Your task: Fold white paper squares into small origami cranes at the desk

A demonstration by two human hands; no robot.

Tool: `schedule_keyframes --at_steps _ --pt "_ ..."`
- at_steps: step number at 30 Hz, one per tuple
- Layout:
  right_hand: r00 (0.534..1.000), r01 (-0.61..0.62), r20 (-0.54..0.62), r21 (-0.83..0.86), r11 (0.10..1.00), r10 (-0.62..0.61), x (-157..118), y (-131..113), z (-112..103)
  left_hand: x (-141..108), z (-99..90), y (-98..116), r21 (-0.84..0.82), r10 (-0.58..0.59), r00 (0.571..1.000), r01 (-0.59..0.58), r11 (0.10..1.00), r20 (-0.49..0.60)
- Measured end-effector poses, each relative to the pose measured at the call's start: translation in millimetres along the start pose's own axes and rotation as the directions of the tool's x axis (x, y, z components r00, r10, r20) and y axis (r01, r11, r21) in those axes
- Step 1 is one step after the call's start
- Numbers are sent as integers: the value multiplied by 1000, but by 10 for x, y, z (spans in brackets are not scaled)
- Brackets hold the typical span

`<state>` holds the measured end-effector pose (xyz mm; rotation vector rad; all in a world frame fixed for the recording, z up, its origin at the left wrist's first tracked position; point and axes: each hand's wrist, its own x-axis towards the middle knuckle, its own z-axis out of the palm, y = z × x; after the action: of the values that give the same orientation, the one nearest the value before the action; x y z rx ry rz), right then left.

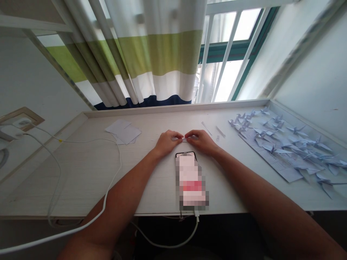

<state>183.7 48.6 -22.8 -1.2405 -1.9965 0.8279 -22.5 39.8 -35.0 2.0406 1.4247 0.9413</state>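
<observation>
My left hand (168, 141) and my right hand (201, 141) meet over the middle of the white desk. Between their pinched fingertips lies a small piece of white paper (184, 139), mostly hidden by the fingers, so its folds cannot be made out. Just below the hands a phone (191, 180) rests face up, its screen blurred, with a cable plugged into its lower end. Left of my left hand is a loose stack of white paper sheets (127, 133). Thin paper strips (220, 131) lie beyond and to the right of my right hand.
Many folded paper cranes (273, 146) spread over the desk's right side, some on a printed sheet (282, 164). A white cable (119, 159) runs from the wall socket (23, 119) across the left side and over my left forearm. A raised ledge (151, 109) borders the back, before a curtain (162, 54).
</observation>
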Motion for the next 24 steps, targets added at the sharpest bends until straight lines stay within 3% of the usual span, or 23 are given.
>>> schedule_keyframes --at_steps 7,12,17,24 --pt "997 57 56 -25 998 -55 -9 -19 -33 -5 18 -5 -31 -21 999 20 999 -26" --pt "999 49 15 -64 997 -48 13 -22 2 -6 16 -1 -45 -25 999 24 999 -26" --pt "1000 -13 -6 -24 1000 13 49 -2 20 -17 12 19 -33 -46 999 45 998 -22" --pt "999 12 53 29 1000 -14 38 39 -38 -22 6 30 -45 -60 998 59 997 -19"
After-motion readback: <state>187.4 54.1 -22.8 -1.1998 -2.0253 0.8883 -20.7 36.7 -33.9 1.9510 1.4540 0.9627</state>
